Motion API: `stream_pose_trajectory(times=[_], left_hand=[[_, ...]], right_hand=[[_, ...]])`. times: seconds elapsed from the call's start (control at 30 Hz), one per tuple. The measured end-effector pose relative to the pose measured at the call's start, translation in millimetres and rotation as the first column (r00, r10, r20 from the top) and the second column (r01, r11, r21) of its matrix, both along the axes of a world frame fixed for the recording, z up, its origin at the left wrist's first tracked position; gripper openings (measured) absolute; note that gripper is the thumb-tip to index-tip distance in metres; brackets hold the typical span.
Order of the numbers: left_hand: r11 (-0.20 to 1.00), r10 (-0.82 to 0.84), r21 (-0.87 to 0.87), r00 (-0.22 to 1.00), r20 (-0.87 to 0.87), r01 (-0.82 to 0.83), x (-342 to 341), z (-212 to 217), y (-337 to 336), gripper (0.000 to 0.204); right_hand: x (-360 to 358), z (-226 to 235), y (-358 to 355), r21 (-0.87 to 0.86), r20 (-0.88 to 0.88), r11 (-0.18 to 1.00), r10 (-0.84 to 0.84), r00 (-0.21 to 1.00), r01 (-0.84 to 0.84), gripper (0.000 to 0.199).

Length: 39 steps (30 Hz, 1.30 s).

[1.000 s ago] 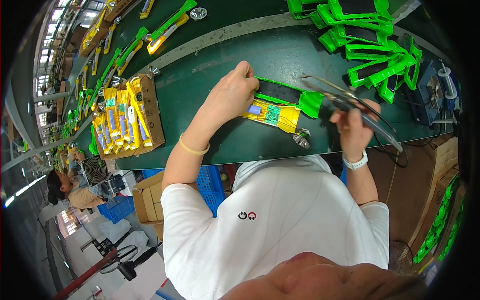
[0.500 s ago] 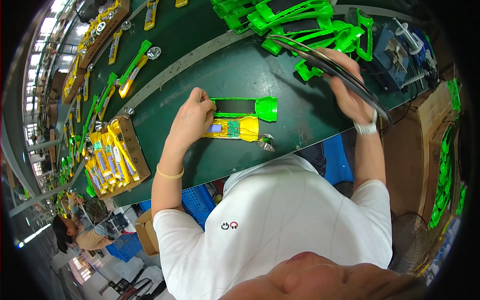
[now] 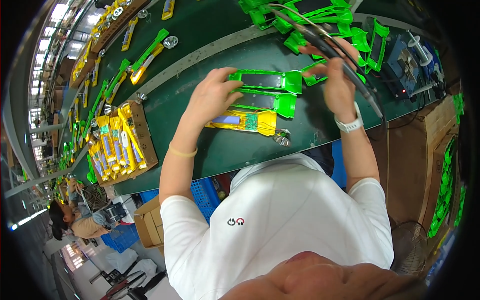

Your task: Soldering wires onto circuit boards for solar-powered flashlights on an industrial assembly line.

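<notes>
My left hand (image 3: pixel 215 97) spans the left end of a green flashlight shell half (image 3: pixel 292 82), fingers on its far edge and thumb at its near edge. A second green shell half (image 3: pixel 286 105) lies just nearer, along its side. Nearest me is a yellow flashlight insert (image 3: pixel 267 122) with a purple battery, a green circuit board and wires running to a silver reflector (image 3: pixel 283 138). My right hand (image 3: pixel 340 82) holds a dark soldering iron (image 3: pixel 320 45) slanting across it, handle end down to the right. Its fingertips reach near the upper shell's wide end.
More green shells (image 3: pixel 320 15) are heaped at the far side. A soldering station (image 3: pixel 397 65) and a wire spool (image 3: pixel 420 47) stand at right. A cardboard box (image 3: pixel 145 145) of yellow inserts sits at left. Beyond a metal strip, flashlight parts lie in rows. Another person (image 3: pixel 82 222) works far left.
A second green shell half now lies beyond the first one. My left hand has moved onto it, and my right hand has come left and nearer with the soldering iron.
</notes>
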State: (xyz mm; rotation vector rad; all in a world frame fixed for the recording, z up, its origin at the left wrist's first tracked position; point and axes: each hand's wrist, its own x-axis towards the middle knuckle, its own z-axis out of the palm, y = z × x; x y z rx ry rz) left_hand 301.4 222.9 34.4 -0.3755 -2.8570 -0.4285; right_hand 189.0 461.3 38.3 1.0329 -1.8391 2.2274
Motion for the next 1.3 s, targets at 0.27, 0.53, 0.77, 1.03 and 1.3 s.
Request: stream_pose_trajectory(times=[0.27, 0.53, 0.77, 1.03, 1.3], left_hand=[[0.998, -0.037, 0.046, 0.995, -0.090, 0.041, 39, -7, -19, 0.022], [0.996, -0.083, -0.051, 0.954, -0.287, 0.071, 54, 6, -17, 0.025], [0.965, -0.144, 0.242, 0.975, 0.170, 0.100, 93, -24, 3, 0.042], [0.943, 0.192, 0.299, 0.973, -0.126, -0.148, -8, -35, -103, 0.044], [0.905, 0.144, 0.278, 0.848, 0.510, -0.322, -135, -9, -205, 0.055]], right_hand=[[32, -60, 41, 0.082, 0.241, 0.986, 0.124, 0.963, -0.147, 0.048], [10, -69, 11, 0.199, 0.370, 0.936, 0.202, 0.907, -0.289, 0.047], [12, -75, -7, -0.064, 0.460, 0.942, 0.320, 0.828, -0.329, 0.044], [10, -76, -7, 0.008, 0.478, 0.975, 0.193, 0.857, -0.224, 0.048], [13, -82, -2, 0.039, 0.508, 0.967, 0.198, 0.838, -0.252, 0.054]])
